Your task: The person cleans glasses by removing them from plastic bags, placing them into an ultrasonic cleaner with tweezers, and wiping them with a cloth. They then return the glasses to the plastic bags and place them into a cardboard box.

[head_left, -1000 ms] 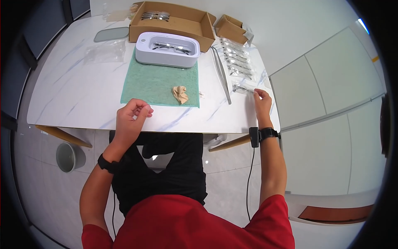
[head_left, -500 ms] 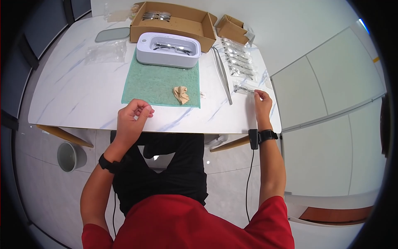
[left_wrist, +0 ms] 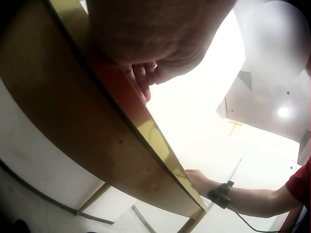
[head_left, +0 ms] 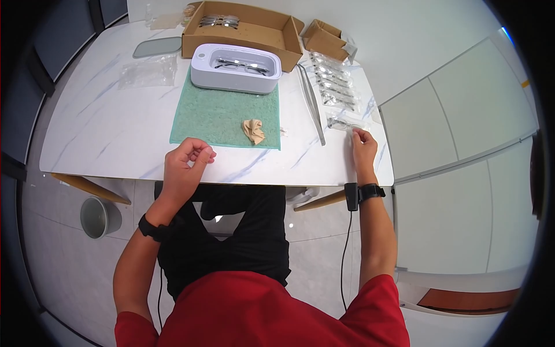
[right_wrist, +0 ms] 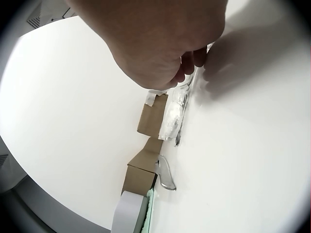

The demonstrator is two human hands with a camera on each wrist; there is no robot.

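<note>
In the head view my right hand [head_left: 364,151] pinches the near edge of a clear plastic bag [head_left: 342,122] with a pair of dark-framed glasses in it, lying at the table's right side. The right wrist view has the fingertips low over the table at the bagged glasses, partly hidden by the hand. My left hand [head_left: 185,165] rests at the front table edge, fingers loosely curled around nothing. Between the hands, a crumpled beige cloth [head_left: 253,132] lies on a green towel [head_left: 222,118]. A white ultrasonic cleaner [head_left: 234,84] on the towel's far part holds glasses [head_left: 241,66].
Long metal tweezers [head_left: 313,107] lie left of several bagged glasses [head_left: 334,81]. Behind stand an open cardboard box [head_left: 263,37] with glasses [head_left: 218,22] and a smaller box [head_left: 325,39]. A grey lid [head_left: 157,47] and an empty plastic bag [head_left: 147,72] lie left.
My right hand has shifted slightly left along the near edge of the bag. The left hand keeps its place, and the view has moved a little.
</note>
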